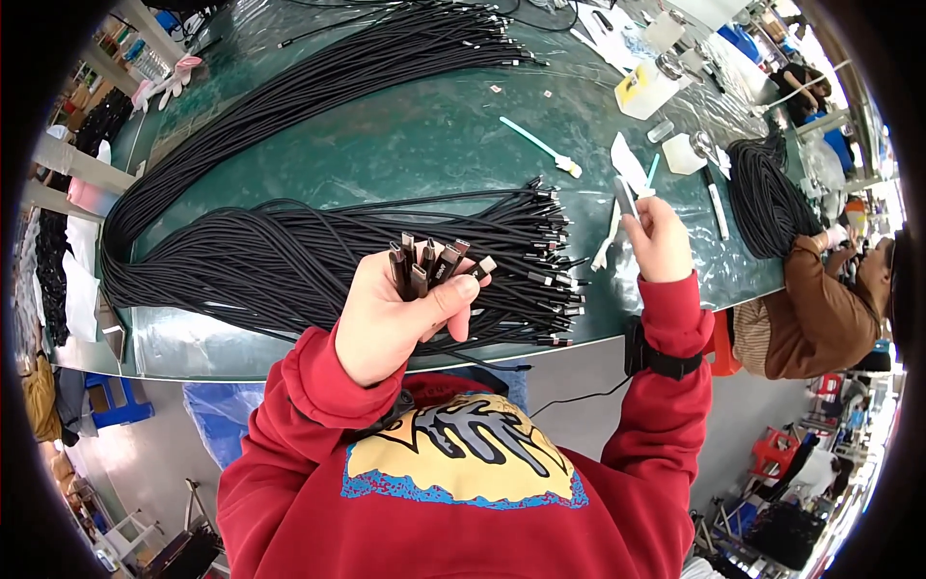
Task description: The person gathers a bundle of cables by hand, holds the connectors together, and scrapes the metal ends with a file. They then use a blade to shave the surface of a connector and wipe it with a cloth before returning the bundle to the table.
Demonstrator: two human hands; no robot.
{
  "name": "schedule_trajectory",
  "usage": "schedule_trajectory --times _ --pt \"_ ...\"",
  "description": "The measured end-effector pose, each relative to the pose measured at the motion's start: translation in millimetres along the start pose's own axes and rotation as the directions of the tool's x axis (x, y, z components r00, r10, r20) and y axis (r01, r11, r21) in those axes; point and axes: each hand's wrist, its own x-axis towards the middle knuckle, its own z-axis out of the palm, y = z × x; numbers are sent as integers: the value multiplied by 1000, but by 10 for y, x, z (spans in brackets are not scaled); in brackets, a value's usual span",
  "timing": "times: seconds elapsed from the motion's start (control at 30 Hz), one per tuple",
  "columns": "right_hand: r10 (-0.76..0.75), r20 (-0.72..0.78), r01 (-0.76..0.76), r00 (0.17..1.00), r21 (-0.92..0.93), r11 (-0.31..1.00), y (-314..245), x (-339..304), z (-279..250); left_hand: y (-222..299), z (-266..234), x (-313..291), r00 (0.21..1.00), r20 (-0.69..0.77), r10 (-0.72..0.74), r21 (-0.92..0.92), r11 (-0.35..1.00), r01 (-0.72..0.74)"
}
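Note:
Several black cables' connector ends (pixel 422 264) stick up out of my left hand (pixel 391 314), whose thumb is closed across them. Their metal tips point upward and away from me. My right hand (pixel 663 243) is raised to the right over the table, pinching a small flat grey piece (pixel 625 198) between thumb and fingers; its exact kind is unclear. Behind and beneath my left hand spreads a thick bundle of black cables (pixel 260 251), with its many plugs (pixel 552 265) fanned out between my two hands.
The green table (pixel 405 145) carries a white brush (pixel 540 147), a pen (pixel 717 205), a square bottle with a yellow label (pixel 648 89) and a small white bottle (pixel 685 152). A coiled cable bundle (pixel 767 193) lies at the right, near a seated person in brown (pixel 820 309).

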Motion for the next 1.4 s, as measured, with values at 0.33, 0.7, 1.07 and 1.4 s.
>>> schedule_trajectory --times 0.33,0.7,1.07,1.4 --pt "-248 114 14 962 887 462 -1264 -563 -8 32 -17 22 997 -67 27 7 1000 -27" --pt "-358 105 119 928 825 552 -1323 -450 131 -18 -6 69 998 -18 58 102 993 -56" --pt "-259 53 92 965 850 518 -1354 -379 178 5 -37 108 1000 -16 19 60 998 -18" --pt "-257 8 124 966 860 494 -1309 -100 365 19 32 92 995 -49 88 16 996 -88"
